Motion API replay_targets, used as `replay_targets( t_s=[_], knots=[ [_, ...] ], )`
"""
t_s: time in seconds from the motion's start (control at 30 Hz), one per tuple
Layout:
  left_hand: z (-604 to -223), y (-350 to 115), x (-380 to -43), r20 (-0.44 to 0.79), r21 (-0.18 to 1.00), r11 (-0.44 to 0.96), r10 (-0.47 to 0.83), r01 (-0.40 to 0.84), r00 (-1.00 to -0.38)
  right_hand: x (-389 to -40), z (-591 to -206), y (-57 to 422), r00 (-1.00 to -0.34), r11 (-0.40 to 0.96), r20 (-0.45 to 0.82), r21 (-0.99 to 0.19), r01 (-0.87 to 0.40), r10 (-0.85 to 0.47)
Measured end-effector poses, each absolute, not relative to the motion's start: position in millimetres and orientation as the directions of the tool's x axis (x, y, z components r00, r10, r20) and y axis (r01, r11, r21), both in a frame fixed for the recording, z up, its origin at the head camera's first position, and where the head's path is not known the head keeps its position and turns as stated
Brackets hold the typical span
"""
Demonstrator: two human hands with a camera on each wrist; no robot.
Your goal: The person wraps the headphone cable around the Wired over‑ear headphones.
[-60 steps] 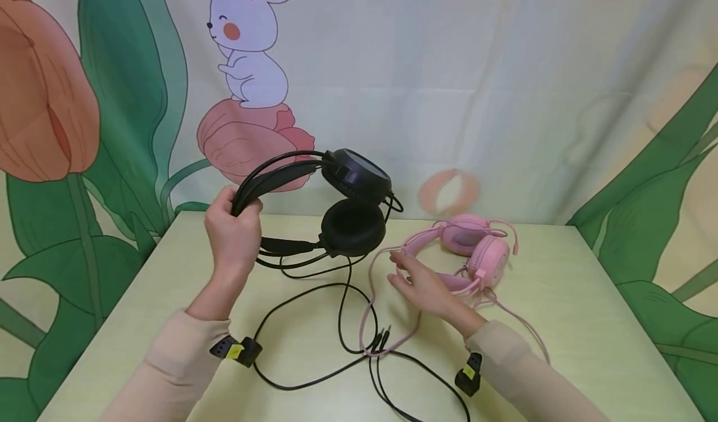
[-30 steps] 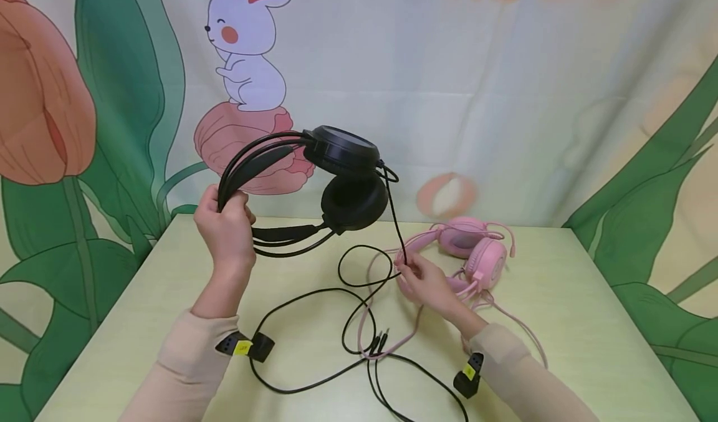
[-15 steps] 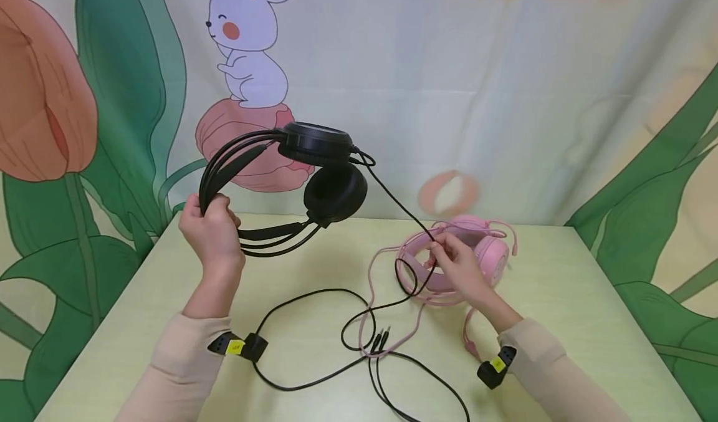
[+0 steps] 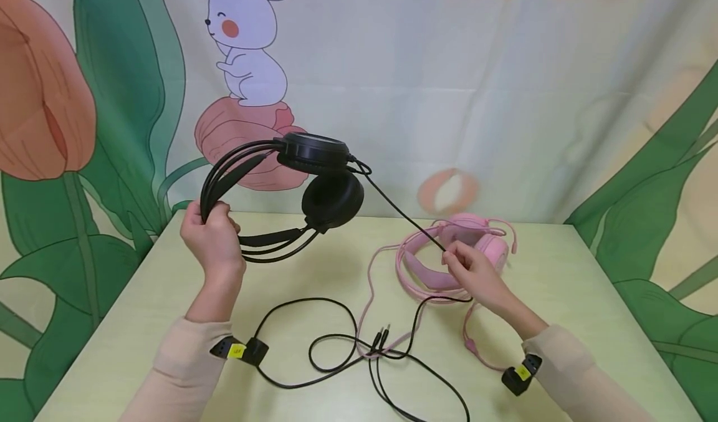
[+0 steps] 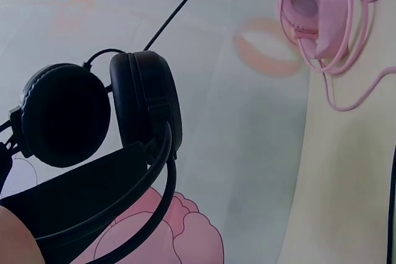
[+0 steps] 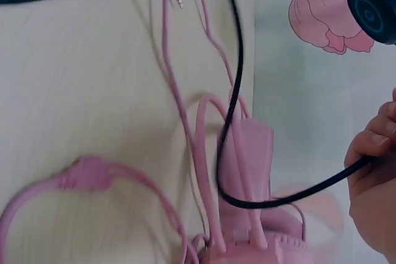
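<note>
My left hand [image 4: 213, 235] grips the headband of the black headphones [image 4: 331, 201], holding them up above the table with both ear cups toward the right. From the ear cup a black cable [image 4: 401, 212] runs taut to my right hand [image 4: 477, 275], whose fingers pinch it. Past that hand the cable droops in a loop, seen in the right wrist view, and goes down to the coils on the table. Behind and under my right hand lie the pink headphones [image 4: 432, 278] on the tabletop, partly hidden by it.
Two black plugs [image 4: 381, 335] lie where the black cable crosses the pink cable [image 4: 370, 278] at the front middle of the table [image 4: 146, 322]. A pink cable splitter [image 4: 470, 345] rests near my right wrist. A printed curtain [image 4: 364, 79] hangs behind the table.
My right hand has taken hold of the black cable and drawn it right, pulling it taut. My left hand has shifted left with the black headphones, which rose and then dipped slightly.
</note>
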State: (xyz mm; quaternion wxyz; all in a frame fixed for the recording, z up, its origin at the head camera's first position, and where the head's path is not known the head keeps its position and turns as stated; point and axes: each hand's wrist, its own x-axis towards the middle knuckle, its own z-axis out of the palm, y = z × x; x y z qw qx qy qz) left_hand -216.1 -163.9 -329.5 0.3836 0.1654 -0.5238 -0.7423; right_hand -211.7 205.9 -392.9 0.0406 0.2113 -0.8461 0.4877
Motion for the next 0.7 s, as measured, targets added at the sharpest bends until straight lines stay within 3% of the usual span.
replay_targets(
  t_s=[0.23,0.43,0.7],
  knots=[
    [-330,-176,-218,0.105,0.886,-0.214,-0.771,0.411,-0.628,-201,-401,223,-0.887,0.491,0.290,-0.749,-0.445,-0.361],
    [-336,-179,-219,0.089,0.925,-0.172,-0.769,0.339,-0.633,-202,-419,241,-0.840,0.515,0.385,-0.666,-0.539,-0.382],
    [-348,-176,-221,0.083,0.948,-0.136,-0.766,0.287,-0.638,-199,-410,241,-0.636,0.490,0.589,-0.414,-0.767,-0.498]
  ],
)
